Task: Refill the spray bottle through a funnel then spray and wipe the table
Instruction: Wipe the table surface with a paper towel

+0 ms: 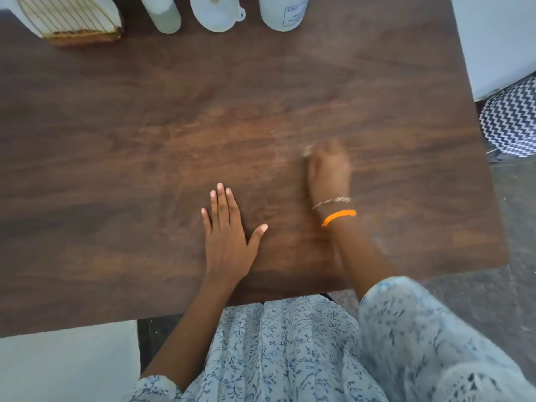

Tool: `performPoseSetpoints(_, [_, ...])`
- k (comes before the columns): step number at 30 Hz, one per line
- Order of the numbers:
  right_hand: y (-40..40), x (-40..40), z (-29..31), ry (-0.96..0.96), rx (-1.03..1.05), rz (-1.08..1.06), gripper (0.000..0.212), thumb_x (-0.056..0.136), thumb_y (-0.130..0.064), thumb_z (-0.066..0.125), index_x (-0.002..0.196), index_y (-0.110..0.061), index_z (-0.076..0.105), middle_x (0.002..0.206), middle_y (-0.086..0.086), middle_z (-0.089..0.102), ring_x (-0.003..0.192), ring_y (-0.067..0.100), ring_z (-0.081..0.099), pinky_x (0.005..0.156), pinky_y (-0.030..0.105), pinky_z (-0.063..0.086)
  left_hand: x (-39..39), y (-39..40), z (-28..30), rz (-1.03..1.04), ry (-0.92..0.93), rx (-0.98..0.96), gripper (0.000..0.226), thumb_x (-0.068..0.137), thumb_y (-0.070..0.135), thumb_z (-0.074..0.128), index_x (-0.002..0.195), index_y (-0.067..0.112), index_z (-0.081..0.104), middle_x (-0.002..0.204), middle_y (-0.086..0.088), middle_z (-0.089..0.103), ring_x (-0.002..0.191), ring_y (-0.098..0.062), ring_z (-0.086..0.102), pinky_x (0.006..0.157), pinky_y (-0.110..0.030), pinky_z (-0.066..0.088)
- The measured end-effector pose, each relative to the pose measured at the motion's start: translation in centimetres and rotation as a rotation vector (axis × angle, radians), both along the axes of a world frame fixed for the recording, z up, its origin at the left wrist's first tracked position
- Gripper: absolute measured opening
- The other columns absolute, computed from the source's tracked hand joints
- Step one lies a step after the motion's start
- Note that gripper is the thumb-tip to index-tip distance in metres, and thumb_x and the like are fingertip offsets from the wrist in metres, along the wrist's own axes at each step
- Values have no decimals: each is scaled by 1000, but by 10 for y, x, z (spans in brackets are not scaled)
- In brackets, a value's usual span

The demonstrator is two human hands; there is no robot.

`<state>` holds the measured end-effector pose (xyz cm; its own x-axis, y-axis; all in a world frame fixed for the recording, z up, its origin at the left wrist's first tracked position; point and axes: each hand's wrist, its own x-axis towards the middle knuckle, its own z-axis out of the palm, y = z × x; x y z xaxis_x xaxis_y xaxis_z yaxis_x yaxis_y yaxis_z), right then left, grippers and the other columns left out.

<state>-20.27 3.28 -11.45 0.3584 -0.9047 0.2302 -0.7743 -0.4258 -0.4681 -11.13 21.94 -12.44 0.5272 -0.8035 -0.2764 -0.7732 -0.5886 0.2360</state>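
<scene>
On the near half of the dark wooden table (145,117), the left hand (226,236) is lying flat with fingers straight, holding nothing, while the blurred right hand (327,172) is curling over something pale at its fingertips, perhaps a cloth, though I cannot tell. For wiping well, I judge long overlapping strokes under even pressure are needed, the flat hand bracing. Along the far edge, the spray bottle (162,13) is standing beside the funnel (214,13) and a white container (282,13); its top is cropped, so axis and nozzle direction are not showing.
</scene>
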Motion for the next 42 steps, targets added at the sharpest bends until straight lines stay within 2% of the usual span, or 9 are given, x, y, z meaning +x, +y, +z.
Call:
performPoseSetpoints(5, [69, 32, -6, 62, 69, 652, 10, 73, -4, 58, 74, -4, 67, 78, 14, 60, 69, 31, 59, 49, 30, 51, 0, 0, 1, 12, 34, -23, 91, 84, 60, 29, 148, -2, 7, 157, -15, 2, 145, -24, -2, 116, -49, 6])
performPoseSetpoints(10, [-61, 3, -10, 51, 35, 180, 15, 76, -3, 58, 79, -1, 72, 76, 23, 62, 69, 39, 61, 63, 34, 34, 3, -17, 7, 35, 32, -12, 96, 84, 68, 24, 148, 2, -2, 156, -9, -12, 144, -21, -13, 116, -42, -5])
performPoseSetpoints(14, [-109, -11, -3, 53, 194, -174, 24, 81, -3, 52, 93, -5, 73, 96, 23, 60, 84, 40, 59, 69, 38, 41, 19, -43, 9, 102, 7, 9, 96, 85, 69, 25, 148, 2, -5, 157, -11, -11, 144, -23, -13, 116, -42, -6])
performPoseSetpoints(16, [-82, 10, -4, 31, 110, -77, 21, 75, 2, 55, 84, -5, 73, 90, 22, 63, 79, 38, 61, 66, 36, 43, 25, -51, 9, 126, 22, 46, 98, 85, 67, 32, 148, 2, -6, 157, -12, -13, 145, -24, -14, 116, -43, -5])
performPoseSetpoints(22, [14, 49, -12, 84, 7, 769, 18, 59, -3, 68, 77, -5, 68, 79, 13, 61, 74, 30, 57, 52, 30, 51, 29, -54, 11, 126, 53, 59, 102, 79, 67, 32, 147, 1, -7, 157, -10, -15, 143, -20, -18, 116, -44, -5])
performPoseSetpoints(30, [-143, 16, -7, 97, 153, -156, 26, 80, -3, 48, 91, -3, 72, 95, 24, 60, 84, 42, 58, 67, 41, 37, 29, -58, 8, 125, 15, 107, 107, 74, 73, 25, 144, 1, -10, 150, -8, -23, 140, -21, -20, 114, -44, -7])
performPoseSetpoints(32, [-120, 42, -6, 104, 125, -99, 28, 79, -3, 46, 89, -5, 73, 93, 20, 63, 86, 38, 59, 70, 39, 37, 29, -59, 7, 130, 12, 105, 107, 73, 73, 26, 144, 0, -8, 151, -10, -18, 140, -24, -16, 114, -46, -3])
performPoseSetpoints(38, [8, 111, -7, 35, 95, 737, 27, 76, -12, 42, 73, -6, 69, 78, 12, 61, 70, 31, 60, 52, 28, 49, 31, -59, 2, 125, 36, 96, 105, 74, 74, 25, 142, -6, 20, 152, -22, 23, 142, -32, 18, 106, -57, 18])
performPoseSetpoints(42, [-76, 100, -17, 128, -35, 525, 25, 70, -4, 51, 80, -9, 73, 84, 17, 67, 79, 35, 64, 72, 34, 40, 30, -59, 2, 129, 7, 118, 105, 74, 75, 22, 144, -4, 17, 153, -20, 21, 141, -28, 13, 107, -54, 17])
